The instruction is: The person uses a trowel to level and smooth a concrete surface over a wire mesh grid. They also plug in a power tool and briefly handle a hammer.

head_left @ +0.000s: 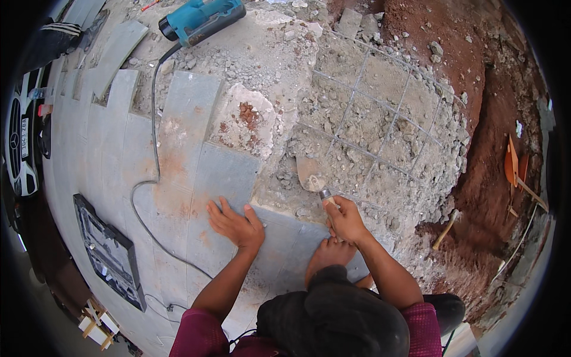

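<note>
Closes the right hand (346,221) around the handle of a dusty, flat-bladed trowel (308,169), over gritty rubble (369,128) past the smooth grey paving's (226,172) stepped edge; spreads the empty left hand (238,229) palm down on the paving; shows dark lettering on the plate (24,138) of a white car (27,181) beyond its left edge.

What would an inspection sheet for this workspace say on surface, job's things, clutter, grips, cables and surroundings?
Surface: grey slabs, left; rubble with metal mesh, right.
Job's things: trowel, blade at the rubble by the slab edge.
Clutter: teal power tool, black case, wooden-handled tool.
Left grip: bare, fingers spread, apparently resting on the slabs.
Right grip: bare, closed around the trowel handle.
Cables: dark cord from the power tool, curving across the slabs.
Surroundings: white car, far left; reddish earth, right.
</note>
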Available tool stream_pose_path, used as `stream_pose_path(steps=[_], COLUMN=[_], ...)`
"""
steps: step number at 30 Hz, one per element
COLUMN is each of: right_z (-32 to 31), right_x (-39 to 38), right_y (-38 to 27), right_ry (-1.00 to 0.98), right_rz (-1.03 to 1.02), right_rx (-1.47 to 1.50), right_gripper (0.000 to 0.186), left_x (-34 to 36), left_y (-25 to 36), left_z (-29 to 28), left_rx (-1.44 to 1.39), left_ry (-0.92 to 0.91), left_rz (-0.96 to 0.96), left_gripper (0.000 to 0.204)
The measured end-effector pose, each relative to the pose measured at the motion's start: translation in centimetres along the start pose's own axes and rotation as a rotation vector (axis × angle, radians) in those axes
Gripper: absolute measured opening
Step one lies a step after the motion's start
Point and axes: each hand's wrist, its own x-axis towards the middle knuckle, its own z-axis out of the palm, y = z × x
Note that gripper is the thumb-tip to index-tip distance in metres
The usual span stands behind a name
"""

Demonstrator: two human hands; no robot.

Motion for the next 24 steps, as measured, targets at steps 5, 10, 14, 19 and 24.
stream_pose_path(steps=[5, 10, 14, 19, 24], right_z=[-3.9, -6.5, -6.1, -4.0, -8.6], right_x=[-1.8, -1.3, -0.4, -2.6, -5.0], right_y=[-1.2, -3.3, -2.3, 1.1, -2.0], right_ry=[-0.073, -0.332, -0.311, -0.200, -0.053], right_rz=[-0.054, 0.152, 0.131, 0.045, -0.237], right_rx=[-0.106, -0.347, -0.198, 0.063, -0.644], right_gripper=[0.029, 0.029, 0.034, 0.030, 0.029], left_x=[-0.1, 0.3, 0.1, 0.2, 0.3], left_y=[-0.2, 0.2, 0.3, 0.4, 0.1], left_z=[0.0, 0.0, -0.2, -0.2, -0.3], left_rx=[0.012, 0.011, 0.025, -0.001, 0.023], left_ry=[-0.024, 0.000, 0.006, 0.003, 0.012], left_rz=[-0.004, 0.004, 0.009, 0.019, 0.019], left_gripper=[0.072, 0.072, 0.070, 0.070, 0.069])
